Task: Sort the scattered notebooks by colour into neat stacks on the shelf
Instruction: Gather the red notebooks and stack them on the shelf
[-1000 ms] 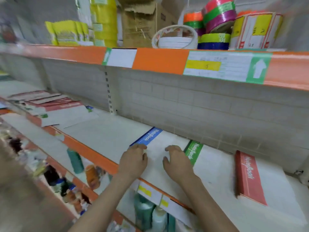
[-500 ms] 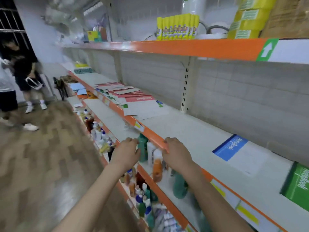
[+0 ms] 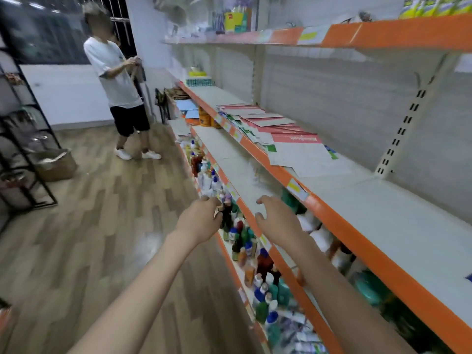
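A loose spread of scattered notebooks [image 3: 286, 135], mostly red-spined with some green ones, lies on the white shelf [image 3: 383, 213] with the orange front edge, further along to the left. My left hand [image 3: 201, 221] and my right hand [image 3: 277, 221] hover in the air in front of the lower shelves, fingers loosely curled, holding nothing. Both are well short of the notebooks. A sliver of blue notebook [image 3: 468, 278] shows at the right edge.
Lower shelves hold several bottles [image 3: 245, 241]. A person [image 3: 120, 83] in a white shirt stands on the wooden floor down the aisle. A black wire rack [image 3: 23, 149] stands at left with a basket [image 3: 55, 164] beside it. The upper shelf [image 3: 332, 34] carries boxed goods.
My view has swung left along the aisle. Both hands left the blue and green notebooks' shelf and now hang empty in front of the lower shelves, with the scattered pile coming closer.
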A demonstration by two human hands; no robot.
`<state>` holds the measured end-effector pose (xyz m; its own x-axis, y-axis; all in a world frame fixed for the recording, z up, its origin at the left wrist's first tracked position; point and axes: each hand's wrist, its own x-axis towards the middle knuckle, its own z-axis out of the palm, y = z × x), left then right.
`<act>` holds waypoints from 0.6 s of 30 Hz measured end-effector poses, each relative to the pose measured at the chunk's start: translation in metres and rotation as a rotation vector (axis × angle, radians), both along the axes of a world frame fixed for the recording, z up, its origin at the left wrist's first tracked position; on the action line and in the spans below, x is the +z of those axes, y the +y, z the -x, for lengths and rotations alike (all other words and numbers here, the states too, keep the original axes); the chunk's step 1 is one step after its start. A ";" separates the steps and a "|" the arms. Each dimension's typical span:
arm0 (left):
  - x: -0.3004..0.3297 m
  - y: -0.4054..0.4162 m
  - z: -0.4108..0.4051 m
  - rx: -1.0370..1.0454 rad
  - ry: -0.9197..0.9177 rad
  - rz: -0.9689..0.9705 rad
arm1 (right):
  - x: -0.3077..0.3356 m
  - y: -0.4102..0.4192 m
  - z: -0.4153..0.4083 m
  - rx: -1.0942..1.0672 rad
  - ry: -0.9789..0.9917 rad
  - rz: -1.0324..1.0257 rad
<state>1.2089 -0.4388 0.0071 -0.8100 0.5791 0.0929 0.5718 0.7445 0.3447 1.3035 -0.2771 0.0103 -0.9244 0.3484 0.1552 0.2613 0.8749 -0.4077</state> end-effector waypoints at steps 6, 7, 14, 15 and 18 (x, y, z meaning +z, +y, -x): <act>-0.006 0.000 0.077 0.016 -0.004 0.039 | -0.004 0.006 0.084 0.015 0.012 -0.002; -0.004 0.003 0.091 0.011 -0.004 0.050 | -0.002 0.010 0.099 0.013 0.020 0.004; 0.018 0.040 0.188 -0.053 0.017 0.061 | 0.021 0.047 0.197 -0.045 0.114 0.007; 0.022 0.048 0.200 -0.064 0.034 0.058 | 0.024 0.055 0.208 -0.049 0.124 0.001; 0.030 0.073 0.231 -0.095 0.068 0.043 | 0.032 0.077 0.232 -0.097 0.148 -0.015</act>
<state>0.9783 -0.3654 0.0368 -0.7443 0.6572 0.1188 0.6610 0.6994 0.2719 1.0715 -0.1996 0.0425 -0.8530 0.4318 0.2932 0.2830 0.8547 -0.4352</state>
